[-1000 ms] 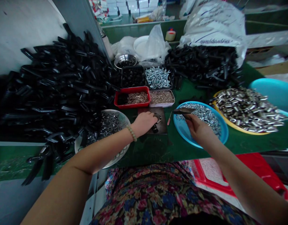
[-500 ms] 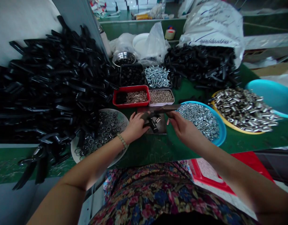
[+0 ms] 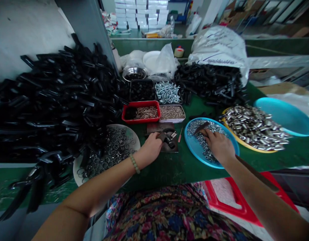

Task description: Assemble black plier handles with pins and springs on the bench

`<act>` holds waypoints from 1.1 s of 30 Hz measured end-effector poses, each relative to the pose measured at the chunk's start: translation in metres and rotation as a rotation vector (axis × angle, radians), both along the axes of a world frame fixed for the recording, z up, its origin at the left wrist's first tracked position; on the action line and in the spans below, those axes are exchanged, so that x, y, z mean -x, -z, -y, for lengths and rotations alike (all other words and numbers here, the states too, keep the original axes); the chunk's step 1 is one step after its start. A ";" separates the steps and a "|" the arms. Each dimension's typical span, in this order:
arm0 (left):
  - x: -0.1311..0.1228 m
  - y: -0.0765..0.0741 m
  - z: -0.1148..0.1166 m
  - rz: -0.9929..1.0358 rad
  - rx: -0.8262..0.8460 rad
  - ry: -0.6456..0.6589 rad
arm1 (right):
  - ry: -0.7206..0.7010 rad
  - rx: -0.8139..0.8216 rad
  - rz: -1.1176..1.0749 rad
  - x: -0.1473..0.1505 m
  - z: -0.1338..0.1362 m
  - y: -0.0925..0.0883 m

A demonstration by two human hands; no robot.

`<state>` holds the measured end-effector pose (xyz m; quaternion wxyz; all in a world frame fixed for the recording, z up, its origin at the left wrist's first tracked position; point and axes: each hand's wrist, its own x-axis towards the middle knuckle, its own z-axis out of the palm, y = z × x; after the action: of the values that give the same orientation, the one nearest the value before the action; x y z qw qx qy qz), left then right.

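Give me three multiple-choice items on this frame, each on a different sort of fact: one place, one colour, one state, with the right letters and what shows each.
1. Where is the right hand?
A) Over the blue plate of hex nuts
B) Over the round plate of metal rings
C) Over the yellow plate of metal sleeves

2. What colour is the tray of small wire clips?
A) Green
B) Red
C) Yellow

3. What is the left hand doing?
A) Resting in the lap
B) Reaching into the tray of small wire clips
C) Holding a black clamp-like part above a dark plate

1: A, its fingers reach down among the nuts.
2: B, the tray's rim is plainly red.
3: C, its fingers are on the part at the plate.
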<state>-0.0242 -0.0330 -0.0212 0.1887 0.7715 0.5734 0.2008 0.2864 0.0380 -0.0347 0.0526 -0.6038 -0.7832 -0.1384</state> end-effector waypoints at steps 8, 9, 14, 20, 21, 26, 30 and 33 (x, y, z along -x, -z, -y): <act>0.004 -0.009 -0.013 -0.286 0.132 -0.063 | -0.360 0.049 -0.013 0.107 -0.100 -0.025; 0.007 -0.012 -0.017 -0.364 0.079 -0.055 | -0.383 0.069 0.009 0.121 -0.111 -0.027; -0.004 -0.037 -0.093 -0.414 -0.093 -0.116 | -0.452 0.074 0.033 0.146 -0.133 -0.024; -0.028 -0.028 -0.180 -0.466 -0.144 -0.105 | -0.401 0.115 -0.085 0.133 -0.134 -0.025; -0.029 -0.024 -0.183 -0.458 -0.144 -0.106 | -0.397 0.127 -0.139 0.130 -0.131 -0.026; -0.028 -0.017 -0.180 -0.381 -0.184 -0.149 | -0.508 0.238 -0.497 0.118 -0.093 -0.021; -0.027 -0.019 -0.185 -0.215 -0.168 -0.213 | -0.494 0.447 -0.723 0.113 -0.056 -0.011; -0.022 -0.025 -0.189 0.138 -0.128 -0.264 | -0.391 0.609 -0.829 0.113 -0.043 -0.004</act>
<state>-0.0021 0.1559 0.0040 0.1501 0.6843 0.6416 0.3123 0.1739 0.0806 -0.0310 0.2044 -0.4390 -0.7992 0.3561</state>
